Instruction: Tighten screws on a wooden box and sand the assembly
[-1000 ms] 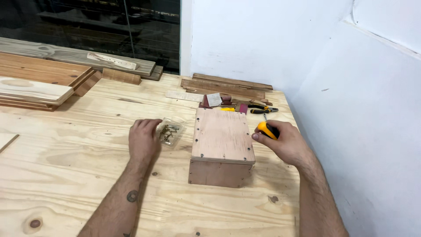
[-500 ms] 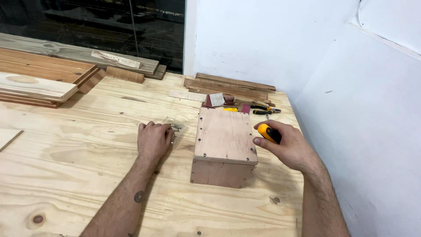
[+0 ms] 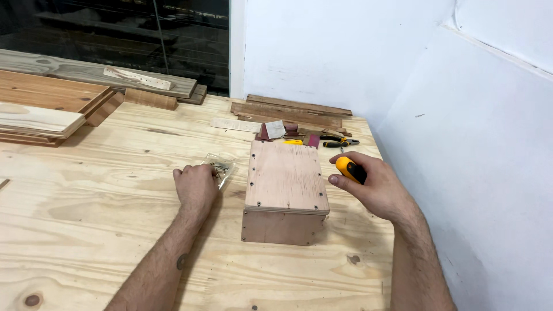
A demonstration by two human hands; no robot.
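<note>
Fingers of the right hand (image 3: pixel 377 187) wrap the yellow-and-black tool handle (image 3: pixel 349 170), held just right of the plywood box (image 3: pixel 286 190), ready beside its screwed lid. Left hand (image 3: pixel 197 185) curls over a small clear bag of screws (image 3: pixel 222 170) left of the box, fingertips probably pinching one, though they are hidden. Pliers (image 3: pixel 340 142) and sandpaper scraps (image 3: pixel 275 130) lie behind, within reach on the plywood workbench (image 3: pixel 86 230).

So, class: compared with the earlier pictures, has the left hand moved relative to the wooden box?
Barely. The left hand stays left of the wooden box, fingers at the clear bag of screws.
</note>
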